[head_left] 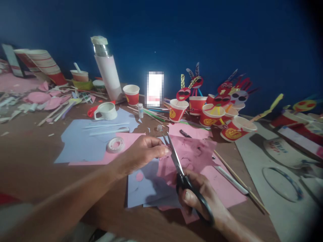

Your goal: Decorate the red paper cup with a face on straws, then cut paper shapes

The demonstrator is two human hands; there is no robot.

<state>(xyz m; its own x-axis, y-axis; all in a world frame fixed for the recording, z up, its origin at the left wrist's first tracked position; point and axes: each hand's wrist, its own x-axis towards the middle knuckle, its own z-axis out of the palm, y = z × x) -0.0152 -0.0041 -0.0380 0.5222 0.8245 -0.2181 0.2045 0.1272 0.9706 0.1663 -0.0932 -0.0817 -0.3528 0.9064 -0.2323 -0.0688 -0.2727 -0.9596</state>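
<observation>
My right hand [195, 191] grips a pair of scissors [178, 161] by the black handle, the blades slightly apart and pointing away from me. My left hand [148, 151] is closed in a pinch beside the blade tips; what sits between thumb and finger is too small to make out. Beneath both hands lie a pink paper sheet [202, 151] with dark marks and cut edges, and a blue paper sheet [151, 188]. On the blue one rests a small pink paper disc [139, 176]. A roll of clear tape [116, 144] is left of my left hand.
Decorated paper cups [178, 110] stand at the back right. A white flask [108, 74], a bright phone screen [154, 89] and a white mug [107, 111] stand farther back. Paper scraps [40, 97] cover the left side. A wooden stick [234, 174] lies on the right.
</observation>
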